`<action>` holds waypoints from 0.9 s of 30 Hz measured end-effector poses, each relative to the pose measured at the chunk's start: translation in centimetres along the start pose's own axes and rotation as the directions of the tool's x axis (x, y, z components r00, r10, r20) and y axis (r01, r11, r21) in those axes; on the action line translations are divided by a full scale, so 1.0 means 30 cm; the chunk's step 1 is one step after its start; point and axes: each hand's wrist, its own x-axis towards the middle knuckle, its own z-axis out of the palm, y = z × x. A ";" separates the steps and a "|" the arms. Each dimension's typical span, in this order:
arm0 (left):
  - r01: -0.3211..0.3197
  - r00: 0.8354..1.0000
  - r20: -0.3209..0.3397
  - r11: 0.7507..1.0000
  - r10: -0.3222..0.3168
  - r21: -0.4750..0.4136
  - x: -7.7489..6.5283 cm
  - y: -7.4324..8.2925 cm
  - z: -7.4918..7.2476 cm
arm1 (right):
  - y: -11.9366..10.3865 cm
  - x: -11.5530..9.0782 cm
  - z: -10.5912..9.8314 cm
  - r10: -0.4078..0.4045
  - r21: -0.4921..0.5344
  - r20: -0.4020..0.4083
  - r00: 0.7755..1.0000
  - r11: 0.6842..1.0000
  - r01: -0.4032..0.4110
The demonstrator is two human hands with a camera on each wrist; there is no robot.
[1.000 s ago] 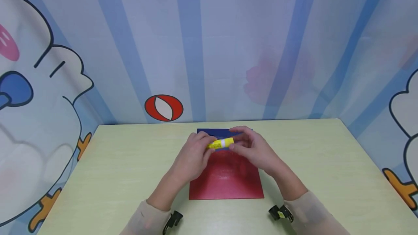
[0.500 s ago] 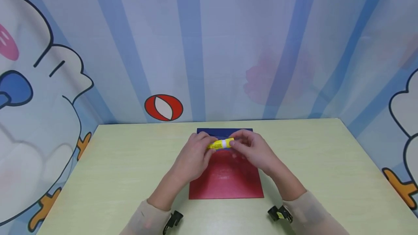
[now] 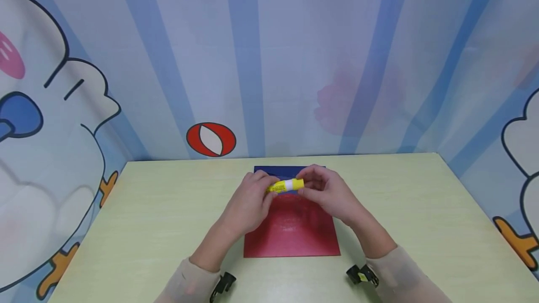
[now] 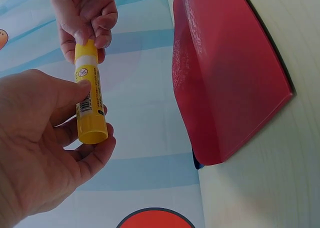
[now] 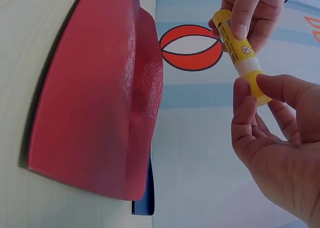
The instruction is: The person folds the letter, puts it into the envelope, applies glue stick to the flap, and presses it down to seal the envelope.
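Observation:
A yellow glue stick point(image 3: 280, 185) with a white band lies sideways between both hands, over the back of a red sheet point(image 3: 290, 237). My left hand point(image 3: 247, 202) holds its barrel; in the left wrist view the thumb presses its label side and the fingers curl behind. The right hand point(image 3: 330, 195) is at the other end, where thumb and forefinger pinch the yellow tip point(image 5: 260, 90) in the right wrist view. Shiny patches mark the red sheet, whose far part point(image 5: 150, 78) bends upward. Behind it shows a dark blue piece point(image 3: 290, 170), partly hidden by the hands.
The pale wooden table point(image 3: 177, 209) reaches back to a printed blue-striped backdrop point(image 3: 290, 83) with cartoon figures. Small black cameras point(image 3: 362, 275) sit at both sleeves' inner sides.
The right hand's thumb and fingers have closed onto the yellow tip, then shifted slightly to the right. The left hand and the red sheet stay put.

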 end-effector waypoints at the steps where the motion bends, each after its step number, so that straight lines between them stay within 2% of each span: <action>1: 0.001 1.000 0.000 1.000 -0.001 -0.002 0.000 0.000 0.000 | 0.000 0.000 -0.001 -0.004 0.000 0.000 1.000 1.000 0.004; 11: 0.022 1.000 -0.020 0.999 -0.022 -0.028 0.003 -0.004 0.001 | -0.013 -0.006 -0.012 -0.005 -0.011 -0.008 1.000 1.000 0.005; 18: 0.045 0.998 -0.039 0.996 -0.048 -0.071 0.002 -0.008 -0.003 | -0.019 -0.008 -0.055 -0.001 -0.051 -0.048 0.999 0.999 -0.001; 23: 0.068 0.996 -0.057 0.990 -0.075 -0.120 0.002 -0.009 -0.009 | -0.019 -0.010 -0.100 -0.002 -0.174 -0.097 0.995 0.985 -0.015; 27: 0.106 0.991 -0.061 0.979 -0.118 -0.174 0.003 -0.009 -0.011 | -0.015 -0.014 -0.140 -0.005 -0.325 -0.135 0.991 0.945 -0.040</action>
